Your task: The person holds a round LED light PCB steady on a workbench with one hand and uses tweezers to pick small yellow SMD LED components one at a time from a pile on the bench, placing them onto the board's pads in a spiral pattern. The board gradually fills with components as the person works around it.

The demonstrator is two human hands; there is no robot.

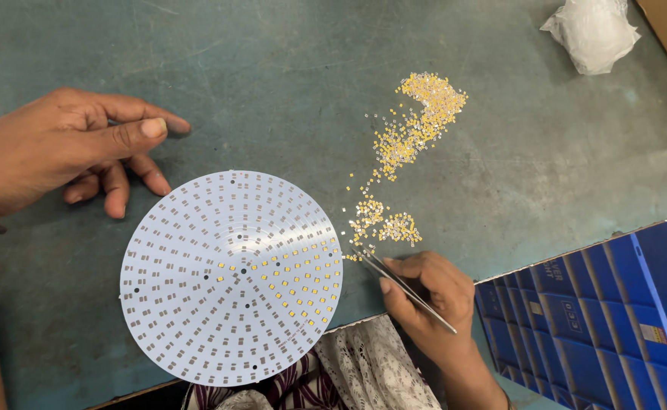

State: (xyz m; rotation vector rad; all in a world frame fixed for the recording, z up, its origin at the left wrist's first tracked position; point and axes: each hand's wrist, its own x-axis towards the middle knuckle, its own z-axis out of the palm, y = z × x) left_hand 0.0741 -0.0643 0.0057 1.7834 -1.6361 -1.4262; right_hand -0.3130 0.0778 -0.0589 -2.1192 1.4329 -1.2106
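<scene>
Two hands over a worn grey-green tabletop (288,83). Nearest, the right hand (428,300) is pinched closed on thin metal tweezers (405,287), their long axis slanting from the wrist up and leftward, tips pointing at the nearest chips of a scattered trail of tiny yellow chips (405,144). Just left of that hand lies a round white circuit board (231,277), partly filled with yellow chips on its right side. Right of it sits a blue carton (607,311). Farther off, the left hand (60,148) rests loosely curled on the table, holding nothing, beyond the board's upper left. Farthest, past the chip trail, a crumpled white plastic bag (593,32).
</scene>
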